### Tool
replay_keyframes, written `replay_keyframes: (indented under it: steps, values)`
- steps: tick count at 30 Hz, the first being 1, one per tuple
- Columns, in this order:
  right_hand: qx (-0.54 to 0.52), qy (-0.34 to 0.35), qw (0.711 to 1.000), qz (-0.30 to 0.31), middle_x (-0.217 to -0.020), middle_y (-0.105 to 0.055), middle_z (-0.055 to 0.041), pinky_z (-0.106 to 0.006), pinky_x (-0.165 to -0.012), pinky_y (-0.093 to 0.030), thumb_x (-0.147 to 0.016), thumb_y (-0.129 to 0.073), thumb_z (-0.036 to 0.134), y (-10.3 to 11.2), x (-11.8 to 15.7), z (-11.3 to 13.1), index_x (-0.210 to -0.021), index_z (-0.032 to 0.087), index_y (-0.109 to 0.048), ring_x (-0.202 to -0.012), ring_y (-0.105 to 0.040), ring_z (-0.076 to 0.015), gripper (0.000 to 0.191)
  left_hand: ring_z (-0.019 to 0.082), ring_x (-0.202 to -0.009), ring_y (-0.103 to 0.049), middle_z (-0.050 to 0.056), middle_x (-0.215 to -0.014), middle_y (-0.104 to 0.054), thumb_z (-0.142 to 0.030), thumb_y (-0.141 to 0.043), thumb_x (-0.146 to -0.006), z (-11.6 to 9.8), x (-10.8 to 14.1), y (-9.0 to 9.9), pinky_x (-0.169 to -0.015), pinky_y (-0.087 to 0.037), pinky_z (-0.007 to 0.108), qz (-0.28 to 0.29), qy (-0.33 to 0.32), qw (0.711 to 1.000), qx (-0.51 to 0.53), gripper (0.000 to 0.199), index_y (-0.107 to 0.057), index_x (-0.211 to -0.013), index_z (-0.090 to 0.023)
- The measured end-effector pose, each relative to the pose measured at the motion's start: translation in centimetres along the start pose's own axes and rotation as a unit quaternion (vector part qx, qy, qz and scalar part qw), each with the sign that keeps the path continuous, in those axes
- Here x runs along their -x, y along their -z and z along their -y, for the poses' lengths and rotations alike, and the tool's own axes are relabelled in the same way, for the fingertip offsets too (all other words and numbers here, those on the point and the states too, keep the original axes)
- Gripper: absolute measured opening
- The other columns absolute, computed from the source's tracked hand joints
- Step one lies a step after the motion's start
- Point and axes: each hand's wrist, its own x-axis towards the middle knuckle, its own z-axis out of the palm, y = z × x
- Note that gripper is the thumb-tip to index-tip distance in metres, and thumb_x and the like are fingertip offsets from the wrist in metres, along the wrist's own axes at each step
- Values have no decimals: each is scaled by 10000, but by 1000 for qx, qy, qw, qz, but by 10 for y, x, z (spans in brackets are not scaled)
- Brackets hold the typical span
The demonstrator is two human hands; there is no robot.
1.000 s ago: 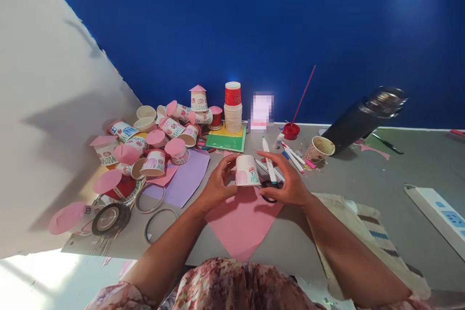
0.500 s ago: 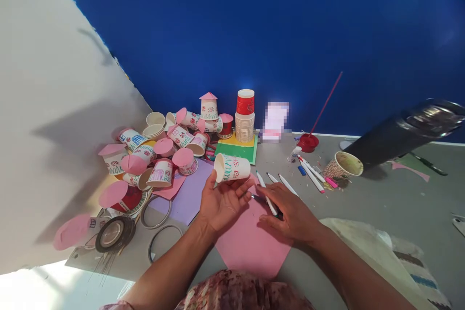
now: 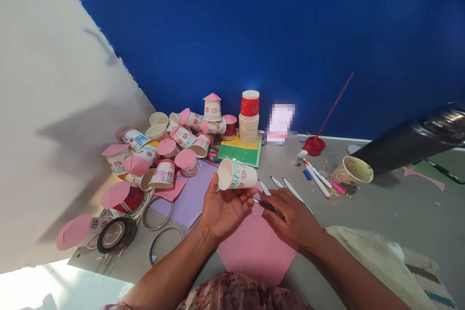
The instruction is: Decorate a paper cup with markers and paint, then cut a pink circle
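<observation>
Paper cup (image 3: 246, 176), white with green strokes and red floral marks, is observed on its side in the left hand (image 3: 225, 210), mouth facing left. Left hand is palm up; its grip is closed on the cup, thumb at the rim and fingers beneath the wall. The cup is held above the upper edge of a pink paper sheet (image 3: 257, 247), clear of the grey tabletop (image 3: 395, 213).

Right hand (image 3: 290, 213) is palm down over the same sheet, fingers bent, covering part of the scissors (image 3: 271, 206) and the lower end of a white marker (image 3: 264, 188). Whether it grips either item cannot be determined. Two further markers (image 3: 295, 189) lie just beyond its fingers.

On the left side, a pile of decorated cups (image 3: 163, 174), many fitted with pink paper tops, adjoins a purple paper sheet (image 3: 189, 198). Nearer the person are a black tape roll (image 3: 128, 236) and two grey rings (image 3: 146, 215). At the back, a cup stack (image 3: 249, 128) with a red cup (image 3: 250, 105) uppermost stands on a green and yellow packet (image 3: 238, 155).

On the right side: red dish (image 3: 314, 147) containing a thin stick, stained patterned cup (image 3: 341, 174), tilted black flask (image 3: 395, 147), and pale cloth (image 3: 370, 256).
</observation>
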Motion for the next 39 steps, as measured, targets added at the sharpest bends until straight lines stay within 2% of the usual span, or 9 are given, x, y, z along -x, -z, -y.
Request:
replay_keyframes:
  steps: [4, 7, 14, 18, 22, 25, 29, 34, 39]
  values:
    - [46, -21, 999, 10, -1205, -731, -136, -516, -909, -587, -974, -633, 249, -4, 2, -4, -1222, 211, -697, -1075, -659, -315, 259, 270, -1105, -689, 103, -1233, -737, -449, -866, -744, 5, 0, 0, -914, -536, 359, -2, -98, 989, -107, 574, -679, -1227, -201]
    - [68, -33, 997, 8, -1205, -732, -142, -546, -937, -567, -975, -624, 261, -5, 3, -5, -1215, 212, -705, -1094, -651, -328, 257, 275, -1172, -643, 90, -1279, -698, -322, -900, -714, 9, -2, 2, -980, -511, 382, -15, -190, 953, -236, 608, -636, -1253, -229]
    - [79, -52, 995, -41, -1270, -709, -134, -527, -938, -569, -1002, -572, 243, -2, 3, -1, -1123, 223, -721, -1114, -644, -318, 193, 340, -1359, -475, 100, -1385, -557, -137, -877, -687, 10, -1, 3, -1180, -373, 490, -54, -388, 738, -549, 686, -627, -1307, -288]
    - [137, -76, 987, -43, -1103, -758, -117, -479, -831, -570, -979, -630, 267, 1, 2, 1, -1089, 242, -688, -1000, -676, -320, 127, 358, -1393, -434, 108, -1403, -526, -149, -870, -715, 2, 0, 1, -1216, -305, 515, -76, -424, 682, -591, 676, -614, -1322, -304]
    - [185, -136, 973, -13, -919, -759, -96, -401, -638, -500, -932, -693, 266, 2, 1, 2, -1047, 250, -665, -883, -689, -325, 119, 381, -1398, -433, 130, -1443, -512, -156, -823, -748, -7, 2, -5, -1208, -282, 544, -114, -431, 585, -678, 686, -567, -1371, -285]
    - [173, -143, 974, -17, -881, -762, -64, -357, -606, -464, -910, -688, 212, 3, -1, 4, -1015, 262, -657, -848, -703, -295, 120, 400, -1357, -469, 144, -1421, -537, -169, -806, -750, -12, 0, -12, -1168, -315, 565, -114, -411, 537, -728, 699, -540, -1388, -275]
    - [162, -161, 971, -65, -886, -767, -68, -344, -617, -458, -916, -632, 223, 15, -3, 7, -1069, 246, -667, -817, -703, -265, 158, 431, -1415, -420, 159, -1478, -509, -132, -775, -749, -16, -15, -24, -1205, -238, 599, -112, -392, 521, -750, 703, -532, -1395, -268]
    - [86, -227, 941, -238, -806, -713, -36, -336, -626, -457, -913, -572, 348, 48, -8, 4, -1100, 227, -692, -654, -628, -201, 253, 433, -1518, -352, 167, -1521, -517, -56, -709, -776, -1, -60, -34, -1256, -144, 618, -65, -414, 506, -754, 655, -559, -1383, -253]
    - [5, -284, 924, -257, -755, -692, -11, -331, -644, -472, -855, -575, 456, 58, -12, -11, -1092, 198, -702, -575, -581, -167, 372, 302, -1555, -371, 168, -1572, -530, -17, -504, -940, 25, -110, -28, -1241, -265, 577, -46, -436, 333, -835, 541, -490, -1447, -205]
